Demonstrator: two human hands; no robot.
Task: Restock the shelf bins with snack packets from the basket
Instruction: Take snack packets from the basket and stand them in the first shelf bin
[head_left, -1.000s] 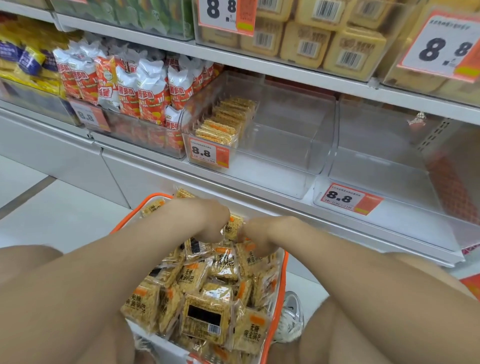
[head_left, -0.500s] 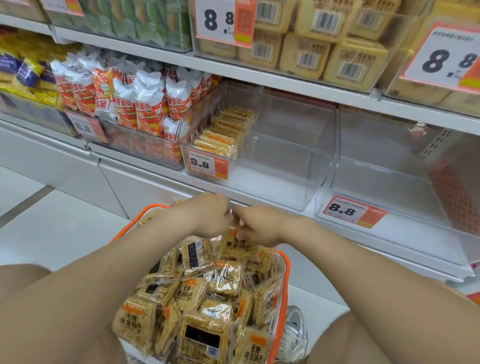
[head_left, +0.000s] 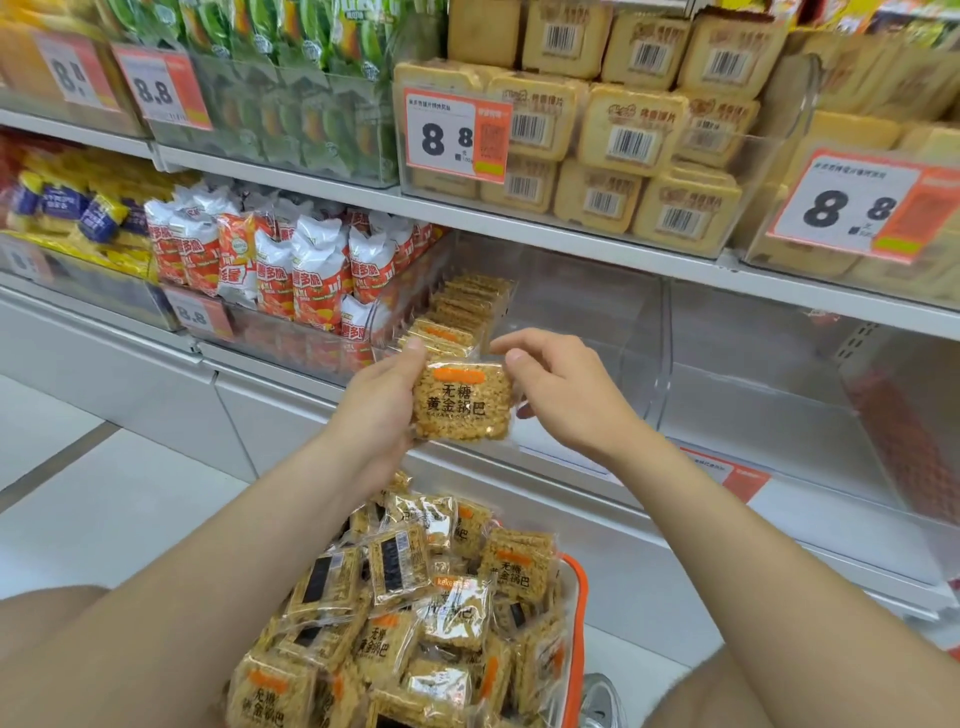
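Fingers (head_left: 413, 353) of your left hand (head_left: 379, 410) curl round a snack packet (head_left: 461, 405); your right hand (head_left: 566, 400) pinches its other edge. Below them sits the basket (head_left: 576, 603).

The lower shelf (head_left: 519, 483) is carrying clear bins side by side. One bin (head_left: 291, 338) is holding red-and-white snack bags (head_left: 311, 275). The next bin (head_left: 597, 332) is holding a row of rice-crust packets (head_left: 462, 306), standing on edge along its left wall. A third bin (head_left: 779, 415) is sitting just beside it. The upper shelf (head_left: 519, 228) is bearing bins of beige packs (head_left: 623, 140) and green bags (head_left: 311, 73). Price tags (head_left: 457, 135) are hanging on the bin fronts. Pale floor (head_left: 104, 509) is lying below.
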